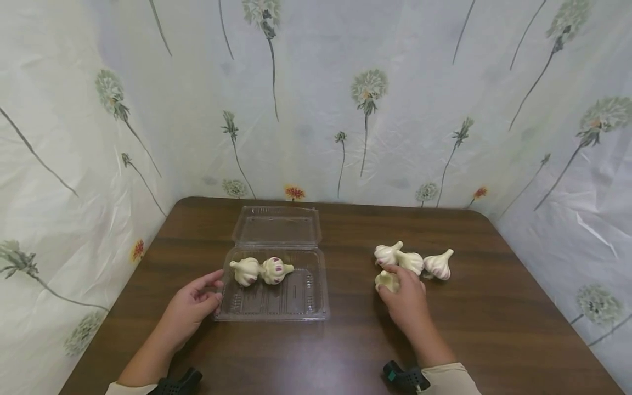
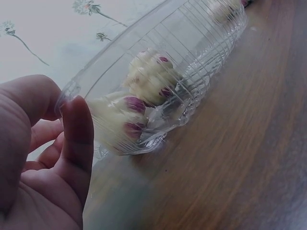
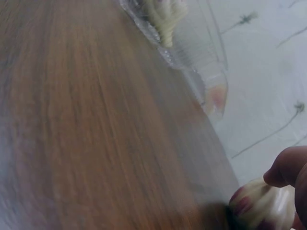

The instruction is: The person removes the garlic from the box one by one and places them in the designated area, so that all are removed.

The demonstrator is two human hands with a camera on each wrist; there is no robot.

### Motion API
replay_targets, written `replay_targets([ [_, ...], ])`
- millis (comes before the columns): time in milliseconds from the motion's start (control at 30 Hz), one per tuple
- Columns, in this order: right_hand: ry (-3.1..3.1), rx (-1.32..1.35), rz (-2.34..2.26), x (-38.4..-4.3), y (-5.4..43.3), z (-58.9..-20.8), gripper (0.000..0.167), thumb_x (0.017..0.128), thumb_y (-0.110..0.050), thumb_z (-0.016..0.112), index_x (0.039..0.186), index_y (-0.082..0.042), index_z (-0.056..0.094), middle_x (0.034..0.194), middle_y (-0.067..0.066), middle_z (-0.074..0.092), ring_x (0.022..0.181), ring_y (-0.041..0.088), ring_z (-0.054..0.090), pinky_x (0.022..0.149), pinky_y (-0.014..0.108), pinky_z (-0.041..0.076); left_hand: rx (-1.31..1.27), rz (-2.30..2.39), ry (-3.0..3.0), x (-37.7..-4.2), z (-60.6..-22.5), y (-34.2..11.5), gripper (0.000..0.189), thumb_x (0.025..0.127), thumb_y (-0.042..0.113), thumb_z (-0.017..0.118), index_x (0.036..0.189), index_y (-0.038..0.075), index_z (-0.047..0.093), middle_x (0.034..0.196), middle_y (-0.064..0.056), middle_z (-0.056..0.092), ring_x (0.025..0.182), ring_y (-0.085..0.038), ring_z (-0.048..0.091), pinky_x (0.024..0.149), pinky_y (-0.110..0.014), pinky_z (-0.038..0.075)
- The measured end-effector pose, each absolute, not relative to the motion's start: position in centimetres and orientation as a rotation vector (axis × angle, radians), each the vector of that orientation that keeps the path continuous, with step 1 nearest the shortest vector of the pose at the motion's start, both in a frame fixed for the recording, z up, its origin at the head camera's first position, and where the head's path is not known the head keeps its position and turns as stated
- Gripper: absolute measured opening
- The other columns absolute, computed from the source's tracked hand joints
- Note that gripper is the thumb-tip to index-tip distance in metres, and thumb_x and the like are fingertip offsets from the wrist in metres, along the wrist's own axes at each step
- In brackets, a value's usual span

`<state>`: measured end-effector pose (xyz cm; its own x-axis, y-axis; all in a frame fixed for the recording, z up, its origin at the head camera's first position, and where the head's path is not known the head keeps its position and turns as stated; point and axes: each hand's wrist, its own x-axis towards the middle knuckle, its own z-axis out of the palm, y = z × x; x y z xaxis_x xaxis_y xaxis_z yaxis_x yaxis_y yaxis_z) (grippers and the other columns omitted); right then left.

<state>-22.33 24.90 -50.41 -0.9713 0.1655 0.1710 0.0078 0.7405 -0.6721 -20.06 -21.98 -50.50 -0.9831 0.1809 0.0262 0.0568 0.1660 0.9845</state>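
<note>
On the left of the table an open clear plastic clamshell container [image 1: 271, 312] holds two garlic bulbs, one [image 1: 247, 272] beside the other [image 1: 275, 270]. My left hand [image 1: 190, 304] pinches the container's left rim between thumb and fingers, as the left wrist view shows up close. Over at the right, my right hand [image 1: 407, 299] grips a garlic bulb [image 1: 386, 282] with thumb and fingers. In the right wrist view that bulb [image 3: 264, 203] has purple patches, and the thumb lies on its side. Just beyond this hand lie more bulbs, a near one [image 1: 411, 262] partly behind the fingers.
Behind the right hand are another garlic bulb [image 1: 387, 253] and one further right [image 1: 438, 265]. The container's lid [image 1: 277, 226] lies folded back toward the far edge. A brown wooden table [image 1: 355, 351] carries everything, with a flower-patterned sheet [image 1: 316, 99] hanging behind it.
</note>
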Motion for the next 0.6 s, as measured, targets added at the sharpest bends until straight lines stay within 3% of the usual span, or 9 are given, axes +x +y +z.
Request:
replay_targets([
  [100,-2.727,-0.127,1.053,-22.3,24.8,-50.5,0.050,0.090,-0.016,0.073,0.138,-0.007,0.064,0.146,0.023,0.057,0.135,0.045,0.046,0.112,0.058,0.030,0.241,1.955,2.319,-20.1,-50.5,-22.0,0.054,0.101,0.002,0.064,0.153,-0.003,0.047,0.133,-0.025,0.052,0.085,-0.010,0.063,0.073,-0.025,0.060],
  [267,-2.731,-0.157,1.063,-22.3,24.6,-50.3,0.051,0.090,-0.018,0.072,0.139,-0.010,0.063,0.148,0.022,0.055,0.130,0.050,0.046,0.109,0.060,0.035,0.243,1.949,2.313,-20.2,-50.5,-22.0,0.055,0.101,0.003,0.064,0.153,-0.003,0.046,0.134,-0.025,0.051,0.084,-0.009,0.063,0.074,-0.025,0.060],
  [467,-2.638,-0.125,1.059,-22.3,24.2,-50.2,0.047,0.089,-0.018,0.074,0.134,-0.008,0.066,0.141,0.020,0.061,0.133,0.042,0.049,0.112,0.056,0.032,0.245,1.950,2.310,-20.1,-50.5,-22.1,0.055,0.102,0.005,0.064,0.153,-0.002,0.046,0.133,-0.025,0.051,0.084,-0.010,0.063,0.074,-0.025,0.060],
  [600,-2.487,-0.129,1.074,-21.6,23.4,-49.7,0.044,0.089,-0.016,0.074,0.131,-0.007,0.067,0.139,0.020,0.060,0.135,0.043,0.044,0.114,0.057,0.029,0.240,1.952,2.304,-20.1,-50.5,-22.1,0.055,0.102,0.006,0.065,0.153,-0.002,0.046,0.133,-0.024,0.051,0.084,-0.010,0.062,0.074,-0.025,0.059],
])
